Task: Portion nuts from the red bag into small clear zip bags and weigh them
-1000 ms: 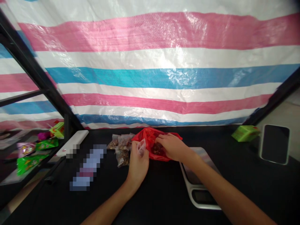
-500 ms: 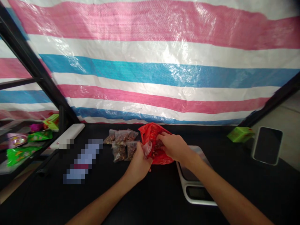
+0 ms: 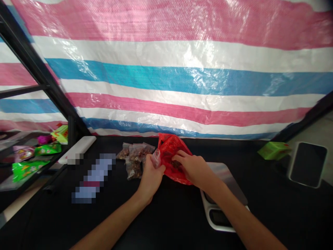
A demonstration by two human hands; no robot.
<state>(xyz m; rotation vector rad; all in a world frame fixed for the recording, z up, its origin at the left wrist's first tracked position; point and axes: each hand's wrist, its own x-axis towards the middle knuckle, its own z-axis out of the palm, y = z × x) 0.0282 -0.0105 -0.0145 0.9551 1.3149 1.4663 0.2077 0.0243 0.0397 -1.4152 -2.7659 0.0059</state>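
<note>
My left hand (image 3: pixel 151 177) is closed on a small clear zip bag (image 3: pixel 156 158), holding it upright at the left edge of an open red plastic bag (image 3: pixel 170 140). My right hand (image 3: pixel 193 169) reaches into the red bag. Its fingers are curled around some dried brown bits (image 3: pixel 176 164); the fingertips are partly hidden. Left of the red bag lie several filled small zip bags (image 3: pixel 134 167) with brown dried pieces, one of them partly behind my left hand. Under my right forearm is a white kitchen scale (image 3: pixel 221 228) with a metal plate.
A phone-like dark-screened device (image 3: pixel 308 165) and a green box (image 3: pixel 273 150) stand at the right. To the left are a white power strip-like bar (image 3: pixel 84 143), a blurred-out bluish item (image 3: pixel 91 184) and a rack with green packets (image 3: pixel 28 170). A striped tarp (image 3: pixel 166 80) closes the back.
My left hand has drawn slightly left with the small zip bag, away from my right hand. The right hand has lowered a little inside the red bag, whose mouth shows wider.
</note>
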